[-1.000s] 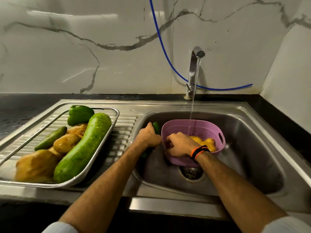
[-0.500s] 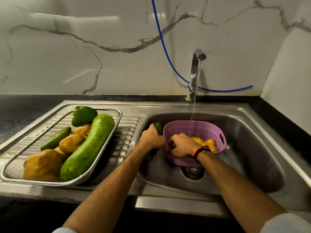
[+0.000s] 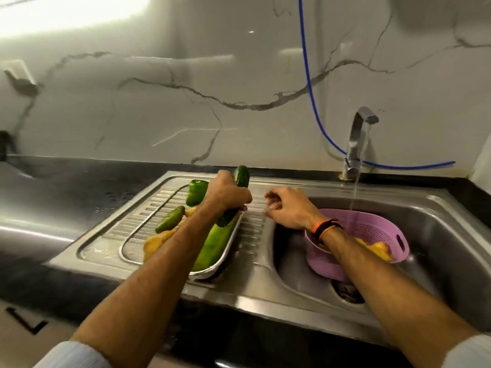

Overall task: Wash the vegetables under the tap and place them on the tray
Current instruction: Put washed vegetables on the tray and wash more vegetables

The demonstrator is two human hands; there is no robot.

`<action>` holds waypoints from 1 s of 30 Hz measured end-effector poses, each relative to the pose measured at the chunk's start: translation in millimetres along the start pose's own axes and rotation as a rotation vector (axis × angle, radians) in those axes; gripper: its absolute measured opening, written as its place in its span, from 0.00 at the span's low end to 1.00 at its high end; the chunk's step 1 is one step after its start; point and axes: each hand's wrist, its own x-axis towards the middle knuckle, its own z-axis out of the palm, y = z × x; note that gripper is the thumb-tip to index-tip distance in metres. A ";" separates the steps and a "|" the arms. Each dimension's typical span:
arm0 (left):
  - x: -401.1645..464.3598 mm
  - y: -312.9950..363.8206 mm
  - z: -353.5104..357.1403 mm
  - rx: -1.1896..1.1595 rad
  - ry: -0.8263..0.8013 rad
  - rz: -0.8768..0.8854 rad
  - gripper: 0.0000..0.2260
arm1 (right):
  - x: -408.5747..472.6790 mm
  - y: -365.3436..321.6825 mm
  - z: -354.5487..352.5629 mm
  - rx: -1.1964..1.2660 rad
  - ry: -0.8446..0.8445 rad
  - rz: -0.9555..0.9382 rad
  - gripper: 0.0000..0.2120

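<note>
No readable text, no labels, no brand marks, no numbers, no signs on any surface in view

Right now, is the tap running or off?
Running: a thin stream falls from the tap into the purple colander in the sink.

left hand [image 3: 225, 193] grips cucumber [image 3: 240, 179] over tray [image 3: 127, 243] | under the grip: gourd [image 3: 212, 245], pepper [image 3: 195, 191] just left, small cucumber [image 3: 170, 223] lower left | right hand [image 3: 288, 208] right of grip, apart | colander [image 3: 372, 235] in sink [image 3: 451, 235] farther right, under tap [image 3: 357, 139]
</note>
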 end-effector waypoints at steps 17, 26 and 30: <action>8.5 -71.2 -78.3 0.066 0.171 -0.089 0.25 | 7.8 -83.7 51.0 -0.051 0.041 -0.163 0.19; 13.7 -88.7 -75.8 0.190 0.052 -0.012 0.30 | 7.7 -81.1 56.9 -0.038 0.078 -0.130 0.18; 11.2 -90.1 -73.8 0.170 -0.004 0.028 0.31 | 5.2 -81.2 59.4 -0.048 0.092 -0.122 0.18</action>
